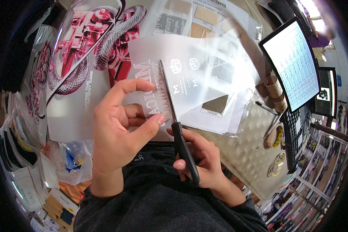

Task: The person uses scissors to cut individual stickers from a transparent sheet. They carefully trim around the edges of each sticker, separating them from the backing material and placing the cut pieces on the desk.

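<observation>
My right hand (203,154) grips a pair of scissors (186,154) by the black handles. The metal blades point away from me, look nearly closed and lie along a translucent film sheet (197,87) printed with white letters and small emblems. My left hand (123,120) is curled at the sheet's near left part, left of the blades. Its thumb is in front of the film and some fingers seem to be behind it; the exact contact is partly hidden. Below the film, a dark fabric swatch (215,104) shows on a white paper.
A printed sheet with a red-and-grey snake design (81,50) lies at the left. Farther right are a pen (266,107), a yellow tape roll (275,136), cardboard tubes (273,87), a keyboard (290,143) and a lit monitor (294,63). A clear plastic bag (75,162) sits at lower left.
</observation>
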Demonstrator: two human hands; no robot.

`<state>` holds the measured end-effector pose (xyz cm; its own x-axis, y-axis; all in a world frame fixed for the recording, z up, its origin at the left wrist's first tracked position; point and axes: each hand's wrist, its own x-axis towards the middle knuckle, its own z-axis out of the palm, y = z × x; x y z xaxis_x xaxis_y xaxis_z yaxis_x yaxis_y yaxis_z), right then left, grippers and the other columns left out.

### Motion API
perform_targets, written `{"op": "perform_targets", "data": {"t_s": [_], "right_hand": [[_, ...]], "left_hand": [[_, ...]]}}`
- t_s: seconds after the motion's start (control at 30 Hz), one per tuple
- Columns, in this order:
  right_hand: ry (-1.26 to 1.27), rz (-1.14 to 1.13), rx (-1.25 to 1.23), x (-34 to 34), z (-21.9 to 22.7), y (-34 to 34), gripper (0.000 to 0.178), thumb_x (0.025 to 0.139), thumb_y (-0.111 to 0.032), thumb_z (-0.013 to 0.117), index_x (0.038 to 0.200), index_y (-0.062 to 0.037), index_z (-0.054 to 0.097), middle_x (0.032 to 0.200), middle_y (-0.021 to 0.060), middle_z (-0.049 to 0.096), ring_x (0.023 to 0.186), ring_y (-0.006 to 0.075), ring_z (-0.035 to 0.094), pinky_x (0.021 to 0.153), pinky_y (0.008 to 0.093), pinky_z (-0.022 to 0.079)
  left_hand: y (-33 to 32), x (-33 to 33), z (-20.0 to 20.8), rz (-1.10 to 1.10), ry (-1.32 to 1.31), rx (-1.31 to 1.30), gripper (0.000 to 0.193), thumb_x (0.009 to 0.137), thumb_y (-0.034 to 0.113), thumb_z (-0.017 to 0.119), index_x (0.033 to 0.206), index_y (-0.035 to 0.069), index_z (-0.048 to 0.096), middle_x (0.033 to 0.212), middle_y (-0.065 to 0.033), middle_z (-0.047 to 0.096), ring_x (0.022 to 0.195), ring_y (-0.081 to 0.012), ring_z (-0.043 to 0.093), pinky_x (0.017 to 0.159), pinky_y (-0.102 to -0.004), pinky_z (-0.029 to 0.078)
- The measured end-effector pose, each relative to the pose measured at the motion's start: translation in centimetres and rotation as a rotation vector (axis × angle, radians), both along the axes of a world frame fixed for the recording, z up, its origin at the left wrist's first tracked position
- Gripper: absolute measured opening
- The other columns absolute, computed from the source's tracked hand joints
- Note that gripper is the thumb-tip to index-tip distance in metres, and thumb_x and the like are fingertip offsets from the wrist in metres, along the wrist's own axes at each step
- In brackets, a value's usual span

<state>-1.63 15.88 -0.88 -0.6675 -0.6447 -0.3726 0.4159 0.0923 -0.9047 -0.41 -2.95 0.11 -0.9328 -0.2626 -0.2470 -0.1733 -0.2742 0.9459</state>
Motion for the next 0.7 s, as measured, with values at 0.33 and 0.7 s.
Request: {"op": "perform_targets", "data": {"t_s": [0.33, 0.7], "right_hand": [[-0.011, -0.008, 0.014, -0.20, 0.81, -0.30, 0.058, 0.080, -0.014, 0.072, 0.128, 0.0025, 0.044, 0.079, 0.0034, 0.060, 0.067, 0.0050, 0.053, 0.058, 0.0206, 0.042], [-0.039, -0.044, -0.058, -0.77, 0.94, -0.38, 0.058, 0.079, -0.016, 0.072, 0.126, 0.0038, 0.044, 0.086, 0.0053, 0.060, 0.074, 0.0078, 0.054, 0.064, 0.0223, 0.043]], "left_hand": [[0.07, 0.12, 0.32, 0.012, 0.094, 0.027, 0.050, 0.074, -0.007, 0.065, 0.119, -0.003, 0.044, 0.094, -0.0113, 0.062, 0.082, -0.0138, 0.064, 0.069, -0.0214, 0.054], [-0.25, 0.32, 0.51, -0.061, 0.169, -0.006, 0.052, 0.071, -0.013, 0.060, 0.120, -0.005, 0.047, 0.119, -0.0111, 0.050, 0.095, -0.0154, 0.061, 0.076, -0.0227, 0.051]]}}
